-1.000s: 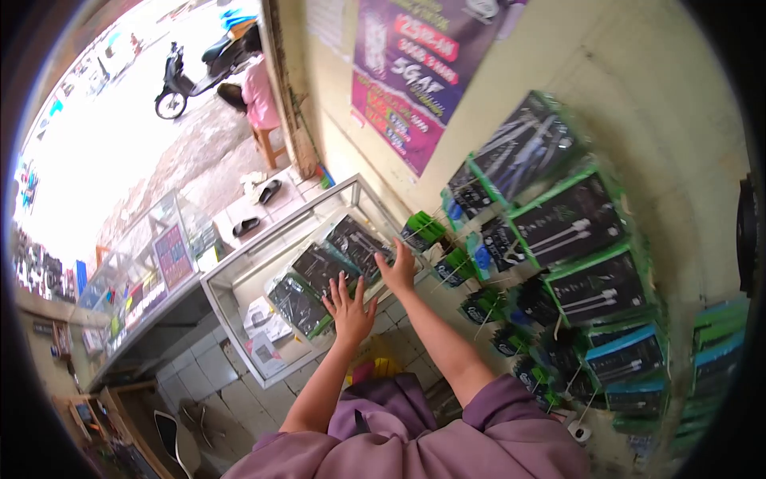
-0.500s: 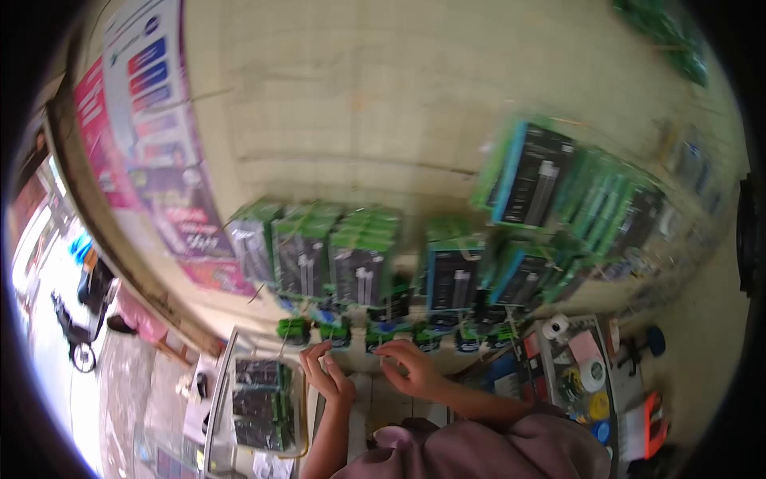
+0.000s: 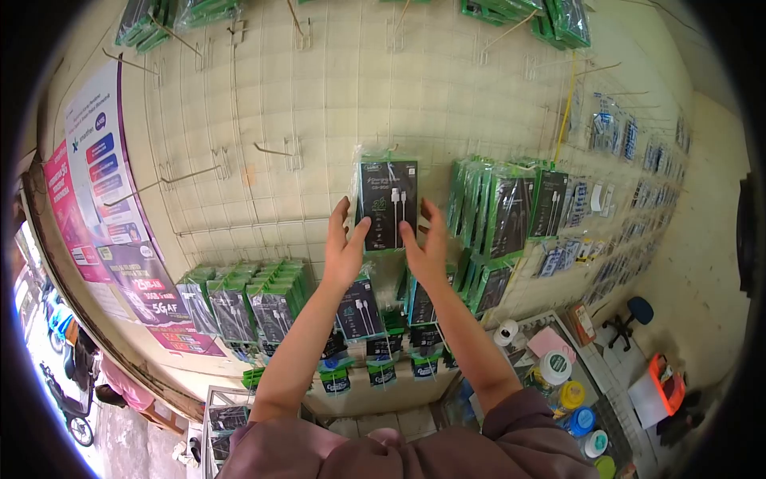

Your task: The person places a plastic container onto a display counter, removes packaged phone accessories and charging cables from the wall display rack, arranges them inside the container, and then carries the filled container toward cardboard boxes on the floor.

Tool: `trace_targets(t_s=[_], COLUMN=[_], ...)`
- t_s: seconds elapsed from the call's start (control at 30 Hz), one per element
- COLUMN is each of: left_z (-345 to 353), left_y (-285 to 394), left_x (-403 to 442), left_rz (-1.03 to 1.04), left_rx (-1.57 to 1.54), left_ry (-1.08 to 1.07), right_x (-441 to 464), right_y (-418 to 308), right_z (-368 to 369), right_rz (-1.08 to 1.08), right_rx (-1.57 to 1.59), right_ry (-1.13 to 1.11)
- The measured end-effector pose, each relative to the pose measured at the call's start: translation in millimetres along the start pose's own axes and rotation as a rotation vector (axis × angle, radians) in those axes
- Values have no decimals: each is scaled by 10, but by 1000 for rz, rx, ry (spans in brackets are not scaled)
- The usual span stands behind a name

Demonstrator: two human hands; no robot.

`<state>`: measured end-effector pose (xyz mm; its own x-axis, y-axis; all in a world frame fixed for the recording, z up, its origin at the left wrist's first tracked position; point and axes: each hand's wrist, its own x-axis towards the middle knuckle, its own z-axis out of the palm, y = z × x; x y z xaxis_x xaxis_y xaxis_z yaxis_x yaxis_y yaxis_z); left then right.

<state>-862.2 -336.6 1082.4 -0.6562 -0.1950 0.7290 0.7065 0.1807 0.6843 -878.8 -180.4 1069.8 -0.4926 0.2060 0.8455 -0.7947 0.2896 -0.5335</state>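
Observation:
A black boxed charging cable pack (image 3: 389, 191) in clear plastic hangs at the end of a wall hook, in the middle of the head view. My left hand (image 3: 345, 254) is at its left edge, thumb on the front and fingers along the side. My right hand (image 3: 426, 249) grips the right edge in the same way. Behind and below it hangs another cable pack (image 3: 359, 310), partly covered by my left forearm. To the right, a row of green-edged cable packs (image 3: 511, 211) hangs close to my right hand.
Bare hooks (image 3: 275, 150) stick out of the wire grid (image 3: 319, 104). More green packs (image 3: 271, 307) hang at lower left. A glass counter (image 3: 586, 383) at lower right carries several jars (image 3: 556, 367). An orange-rimmed bin (image 3: 656, 387) and a chair (image 3: 634, 315) stand beyond.
Both hands have risen from low in front of my body to the cable pack and taken hold of its sides. The view has tilted upward, showing more of the wall and hooks.

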Motion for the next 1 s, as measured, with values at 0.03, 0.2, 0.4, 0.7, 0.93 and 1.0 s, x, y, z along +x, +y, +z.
trace_targets(t_s=[0.03, 0.2, 0.4, 0.7, 0.93, 1.0], left_z=[62, 189, 143, 33, -96, -143], left_y=[-80, 78, 562, 1007, 1485, 1549], left_x=[74, 51, -165, -347, -442, -486], left_rz=[-60, -94, -164, -87, -13, -28], left_rx=[-44, -269, -14, -53, -96, -125], left_ry=[23, -161, -106, -41, -82, -54], right_x=[33, 61, 47, -43, -73, -123], right_y=[138, -36, -187, -1023, -1537, -1651], right_z=[85, 143, 34, -379, -574, -605], right_rz=[60, 139, 108, 324, 199, 222], right_rx=[86, 347, 362, 672, 749, 785], right_ry=[-48, -251, -217, -343, -357, -388])
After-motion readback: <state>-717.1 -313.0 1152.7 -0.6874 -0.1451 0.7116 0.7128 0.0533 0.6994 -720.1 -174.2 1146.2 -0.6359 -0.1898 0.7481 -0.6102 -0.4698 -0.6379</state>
